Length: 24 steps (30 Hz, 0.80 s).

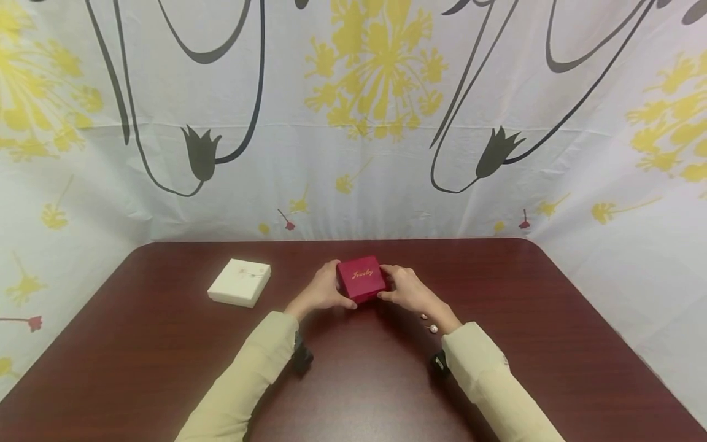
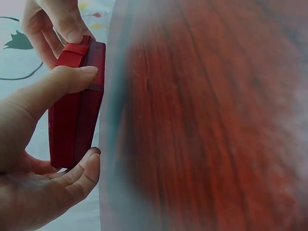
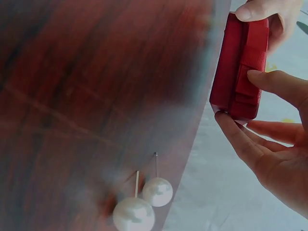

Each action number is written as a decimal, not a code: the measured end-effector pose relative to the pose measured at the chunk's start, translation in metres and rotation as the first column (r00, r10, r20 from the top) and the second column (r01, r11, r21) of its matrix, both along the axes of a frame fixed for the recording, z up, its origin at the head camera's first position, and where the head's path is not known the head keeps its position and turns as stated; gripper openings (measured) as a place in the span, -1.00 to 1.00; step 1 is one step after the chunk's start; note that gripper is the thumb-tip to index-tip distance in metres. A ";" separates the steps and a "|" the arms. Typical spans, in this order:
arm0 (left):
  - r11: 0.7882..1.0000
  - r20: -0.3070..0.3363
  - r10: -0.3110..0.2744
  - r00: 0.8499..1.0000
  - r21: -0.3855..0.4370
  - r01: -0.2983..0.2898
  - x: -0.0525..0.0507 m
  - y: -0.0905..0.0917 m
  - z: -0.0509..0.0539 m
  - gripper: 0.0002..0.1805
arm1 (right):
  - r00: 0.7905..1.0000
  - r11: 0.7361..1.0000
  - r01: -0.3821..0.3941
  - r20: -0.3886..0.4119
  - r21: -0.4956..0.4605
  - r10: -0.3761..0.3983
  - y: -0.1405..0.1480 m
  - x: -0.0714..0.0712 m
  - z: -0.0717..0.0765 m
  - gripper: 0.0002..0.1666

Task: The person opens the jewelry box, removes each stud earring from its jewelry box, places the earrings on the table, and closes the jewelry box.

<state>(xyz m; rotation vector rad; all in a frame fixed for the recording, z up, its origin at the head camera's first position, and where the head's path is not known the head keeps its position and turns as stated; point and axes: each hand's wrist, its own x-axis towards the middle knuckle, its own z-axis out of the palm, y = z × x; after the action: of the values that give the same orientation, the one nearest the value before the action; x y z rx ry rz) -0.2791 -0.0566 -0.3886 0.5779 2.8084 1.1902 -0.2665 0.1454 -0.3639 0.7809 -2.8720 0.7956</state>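
Observation:
A red box with gold "Jewelry" lettering on its lid is between both hands above the table. My left hand grips its left side, with the thumb on the front edge. The right hand holds the opposite side between thumb and fingers. In the left wrist view the box looks closed, and a ribbon band shows on its side. The right wrist view shows the right thumb on the ribbon and fingertips at the box's edge.
Two pearl earrings lie on the table beside the right forearm. A cream box with a floral print sits at the left. Patterned fabric hangs behind the table's far edge.

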 end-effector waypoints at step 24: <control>0.999 0.038 0.042 0.998 -0.030 -0.041 -0.029 0.010 -0.007 -0.19 | 0.995 0.995 0.101 -0.009 -0.013 -0.101 0.001 -0.023 -0.007 -0.42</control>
<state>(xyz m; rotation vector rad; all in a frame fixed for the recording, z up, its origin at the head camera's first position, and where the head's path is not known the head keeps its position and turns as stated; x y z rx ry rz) -0.3086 -0.0466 -0.3957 0.4919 2.8130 1.1527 -0.2896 0.1463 -0.3712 0.6304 -2.8689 0.7941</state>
